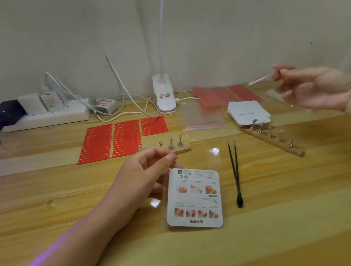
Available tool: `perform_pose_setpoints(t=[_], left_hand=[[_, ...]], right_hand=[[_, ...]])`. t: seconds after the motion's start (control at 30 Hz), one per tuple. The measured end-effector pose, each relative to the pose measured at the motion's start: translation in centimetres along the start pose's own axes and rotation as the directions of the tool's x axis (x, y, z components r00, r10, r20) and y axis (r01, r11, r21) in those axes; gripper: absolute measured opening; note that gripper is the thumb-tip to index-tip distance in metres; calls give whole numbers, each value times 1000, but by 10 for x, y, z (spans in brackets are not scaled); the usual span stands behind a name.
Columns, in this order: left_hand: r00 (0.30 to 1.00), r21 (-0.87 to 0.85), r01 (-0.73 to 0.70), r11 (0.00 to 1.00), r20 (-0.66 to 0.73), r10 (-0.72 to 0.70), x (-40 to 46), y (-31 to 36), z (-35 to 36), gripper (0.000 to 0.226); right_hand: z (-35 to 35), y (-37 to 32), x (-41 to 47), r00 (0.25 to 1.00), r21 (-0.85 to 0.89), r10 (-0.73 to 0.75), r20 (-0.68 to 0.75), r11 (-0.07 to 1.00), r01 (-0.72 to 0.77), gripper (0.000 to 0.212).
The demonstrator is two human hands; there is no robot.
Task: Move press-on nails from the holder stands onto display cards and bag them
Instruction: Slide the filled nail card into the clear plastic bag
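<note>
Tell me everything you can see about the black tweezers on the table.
The black tweezers lie flat on the wooden table, just right of the bagged instruction card and apart from it. They look like thin, matte, dark metal or plastic. Two slim arms run almost parallel, with the pointed tips toward the wall and slightly apart; the joined, rounded end points toward the person. Neither hand touches them.
</note>
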State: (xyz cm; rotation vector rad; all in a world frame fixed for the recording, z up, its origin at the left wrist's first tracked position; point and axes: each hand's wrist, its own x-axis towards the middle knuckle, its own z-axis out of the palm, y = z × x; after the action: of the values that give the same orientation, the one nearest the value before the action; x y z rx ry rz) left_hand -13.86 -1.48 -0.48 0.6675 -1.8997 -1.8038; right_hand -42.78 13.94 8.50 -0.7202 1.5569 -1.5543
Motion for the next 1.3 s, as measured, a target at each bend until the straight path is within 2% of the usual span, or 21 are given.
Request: perform_pose_setpoints(t=[0.03, 0.1, 0.2, 0.37, 0.4, 0.47, 0.53, 0.6, 0.63, 0.67, 0.73, 0.77, 0.8, 0.87, 0.9, 0.93, 0.97, 1.0, 1.03, 1.13, 1.3], left_hand=[[1000, -4, 2, 1000, -1, -2, 0, 0, 0, 10], [1000, -12, 8, 1000, -2, -8, 0, 0, 1, 10], [1000, -9, 21, 1000, -5, -21, 1, 0, 1, 11], [1000, -13, 22, 1000, 0, -22, -1, 1, 1, 26], [1000, -13, 20, 1000, -2, -20, -1, 1, 2, 27], [1000, -13, 19, 1000, -6, -19, 0, 1, 2, 27], [1000, -10, 21, 1000, -4, -21, 0, 1, 1, 28], [1000, -12, 19, 1000, -6, -19, 0, 1, 1, 28], [1000, -12, 17, 1000, -7, -17, 0, 1, 2, 28], [1000, -15, 16, 1000, -7, -16, 0, 1, 2, 28], [1000, -22, 11, 1000, -1, -11, 0, 1, 2, 27], [1000, -23, 9, 1000, 3, -9, 0, 1, 2, 27], [1000, -23, 8, 1000, 4, -8, 0, 1, 2, 28], [1000, -30, 6, 1000, 3, -6, 1, 0, 2, 28], [1000, -36, 5, 999, 3, -4, 0, 0, 2, 28], [1000, -40, 2, 999, 2, -2, 0, 0, 2, 28], [1000, -42, -4, 999, -1, 4, 0, 0, 2, 27], [1000, -43, -9, 999, -6, 8, 0, 1, 2, 26], [1000, -48, -10, 999, -12, 10, 0, 0, 2, 26], [1000, -72, -13, 997, -17, 12, 1, -1, 2, 20], [1000, -112, -22, 993, -23, 19, 0, 0, 1, 13]], right_hand=[[-9, 0, -3, 998, -21, -16, -58, 1000, 15, 56], [-26, 2, -7, 986, -304, 21, -163, 950, -70, 45], [-45, 9, -7, 913, -724, -52, -405, 628, -285, 15], [-62, 12, -6, 899, -860, 49, -434, 273, -430, 36], [-61, 11, -7, 908, -869, 57, -414, 272, -413, 39], [-57, 9, -6, 926, -848, -21, -378, 410, -337, 28], [-59, 4, -5, 901, -717, -139, -412, 659, -226, 24], [-57, -3, -5, 889, -374, -9, -458, 909, -183, 47], [-56, -3, -6, 896, -329, 70, -438, 915, -232, 47], [-57, -1, -7, 902, -427, 100, -420, 855, -294, 39], [-54, -7, -8, 855, -626, -38, -517, 699, -347, 28], [-50, -14, -6, 895, -649, -77, -439, 716, -257, 27], [-44, -20, -10, 951, -613, 17, -307, 761, -211, 33], [-28, -13, -10, 992, -591, 43, -117, 800, -104, 42], [-23, -7, -7, 972, -549, 114, -204, 809, -210, 39], [-20, -1, -3, 911, -647, -111, -398, 737, -193, 36], [-6, 2, -5, 828, -668, -316, -463, 739, -91, 33], [11, 4, -7, 810, -616, -401, -429, 786, 62, 27], [29, 8, -13, 837, -527, -400, -373, 834, 163, 21], [73, 29, -19, 784, -627, -575, -234, 705, 330, 25], [115, 76, -24, 853, -517, -487, -185, 787, 337, 33]])
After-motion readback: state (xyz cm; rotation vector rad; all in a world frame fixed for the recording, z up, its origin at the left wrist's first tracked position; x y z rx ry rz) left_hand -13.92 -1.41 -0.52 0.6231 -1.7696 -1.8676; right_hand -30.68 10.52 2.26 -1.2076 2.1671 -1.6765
